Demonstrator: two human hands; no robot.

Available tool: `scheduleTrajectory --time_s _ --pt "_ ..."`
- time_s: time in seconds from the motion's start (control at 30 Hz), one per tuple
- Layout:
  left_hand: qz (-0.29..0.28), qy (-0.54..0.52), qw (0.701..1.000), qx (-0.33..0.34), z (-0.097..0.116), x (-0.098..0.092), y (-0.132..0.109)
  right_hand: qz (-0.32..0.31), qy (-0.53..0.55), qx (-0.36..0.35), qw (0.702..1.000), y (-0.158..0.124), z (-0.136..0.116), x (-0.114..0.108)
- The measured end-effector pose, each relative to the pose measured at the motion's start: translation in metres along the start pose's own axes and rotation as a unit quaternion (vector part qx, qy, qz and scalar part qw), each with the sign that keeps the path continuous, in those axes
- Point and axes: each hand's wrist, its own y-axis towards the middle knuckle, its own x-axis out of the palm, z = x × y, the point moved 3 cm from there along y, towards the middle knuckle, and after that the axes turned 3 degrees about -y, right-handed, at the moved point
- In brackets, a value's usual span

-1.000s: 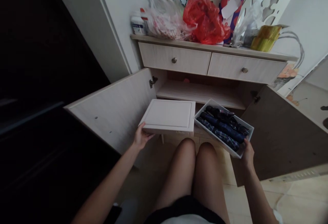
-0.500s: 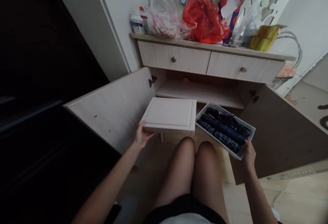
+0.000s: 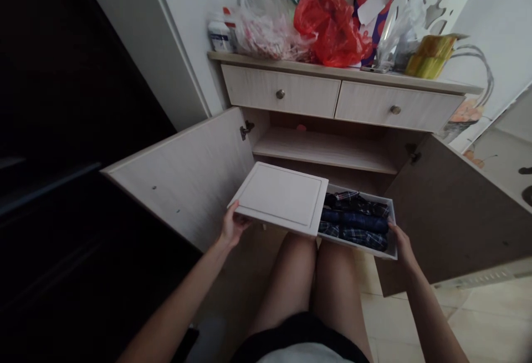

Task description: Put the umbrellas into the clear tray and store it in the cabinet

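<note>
My left hand (image 3: 233,225) grips the near left corner of a white rectangular lid (image 3: 280,194), thumb on top and fingers beneath. The lid is tilted, its right edge over the left end of an open white box (image 3: 390,248). Inside the box lie several rolled dark plaid cloth items (image 3: 353,220), blue and black; their left ends are hidden by the lid. My right hand (image 3: 402,243) is closed on the right end of the box. Both things are held above my knees, in front of the cabinet.
Two cabinet doors stand open, left (image 3: 187,174) and right (image 3: 453,213), around an inner shelf (image 3: 324,148). Above are two closed drawers (image 3: 280,87). A red plastic bag (image 3: 330,25), clear bags and a white bottle (image 3: 220,37) crowd the top.
The box has turned nearly level and moved left, its left end now under the lid. The lid has tilted and shifted slightly right, towards the box. Both hands keep their hold.
</note>
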Motion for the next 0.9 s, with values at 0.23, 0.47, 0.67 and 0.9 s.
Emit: scheduleTrajectory --time_s 0.23,0.47,0.67,0.9 --pt "-0.022 -0.008 0.999 -0.026 -0.035 0.022 -0.027 -0.039 0.025 0.039 0.998 0.001 0.019 0.037" --pt "-0.053 0.000 0.998 -0.023 -0.069 0.039 -0.040 -0.002 -0.042 -0.044 0.998 -0.008 0.011 0.070" --pt "-0.056 -0.004 0.998 -0.025 -0.086 0.051 -0.049 0.009 -0.113 -0.075 0.991 0.005 0.010 0.076" --pt "-0.067 -0.003 0.998 -0.022 -0.096 0.066 -0.048 0.047 -0.161 -0.045 0.985 0.024 0.011 0.065"
